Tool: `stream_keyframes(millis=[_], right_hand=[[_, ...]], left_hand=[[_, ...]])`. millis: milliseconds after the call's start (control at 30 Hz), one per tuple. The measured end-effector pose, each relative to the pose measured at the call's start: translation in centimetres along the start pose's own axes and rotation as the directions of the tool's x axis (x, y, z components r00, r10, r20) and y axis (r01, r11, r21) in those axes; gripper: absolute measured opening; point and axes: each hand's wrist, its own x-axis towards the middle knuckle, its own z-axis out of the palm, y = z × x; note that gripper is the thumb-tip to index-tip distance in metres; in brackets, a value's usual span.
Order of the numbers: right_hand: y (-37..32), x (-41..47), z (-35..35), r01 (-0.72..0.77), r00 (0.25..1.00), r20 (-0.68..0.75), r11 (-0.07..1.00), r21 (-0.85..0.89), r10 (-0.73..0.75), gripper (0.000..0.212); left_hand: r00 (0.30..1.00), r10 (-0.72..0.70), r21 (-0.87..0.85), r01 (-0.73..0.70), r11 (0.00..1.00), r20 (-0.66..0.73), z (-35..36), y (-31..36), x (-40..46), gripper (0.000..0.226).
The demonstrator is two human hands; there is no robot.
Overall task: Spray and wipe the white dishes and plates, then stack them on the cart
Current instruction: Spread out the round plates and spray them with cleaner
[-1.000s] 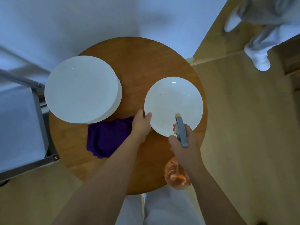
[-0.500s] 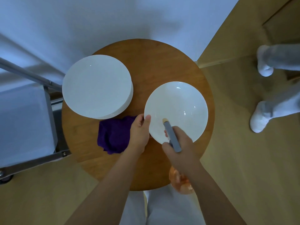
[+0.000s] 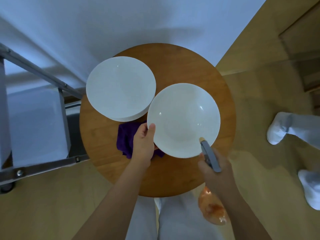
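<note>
Cart stands at the counter's left edge, close enough, in my judgement, to receive wiped dishes without a step. Counter is round and wooden, its far edge near the wall; bare wood shows along its far, right and near rims. Stack of white plates sits at the far left, its rim overlapped by the dish. Dish is raised at centre right, its face turned up towards the nozzle, apparently so spray lands inside. Cloth, purple, lies under the left hand at the near left, ready for wiping. Left hand pinches the dish's left rim, thumb on top. Right hand is wrapped round the sprayer, nozzle over the dish's near rim; its orange bottle hangs off the near edge.
</note>
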Motion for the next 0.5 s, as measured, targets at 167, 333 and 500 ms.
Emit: stream_keyframes(millis=[167,333,500], right_hand=[[-1.5,0.9,-0.2,0.101,0.987,0.123,0.995,0.025,-0.104,0.026],[-2.7,1.8,-0.1,0.187,0.968,-0.183,0.979,0.080,-0.170,0.035],[-1.9,5.1,1.3,0.256,0.945,-0.194,0.964,-0.072,-0.265,0.013]], left_hand=[[1.000,-0.019,-0.006,0.019,1.000,-0.009,-1.9,0.2,-1.0,0.014],[0.998,0.003,-0.012,-0.004,1.000,-0.058,-4.4,0.8,-2.0,0.016],[0.994,-0.028,-0.087,0.019,0.996,-0.106,-6.8,1.6,-2.0,0.016]])
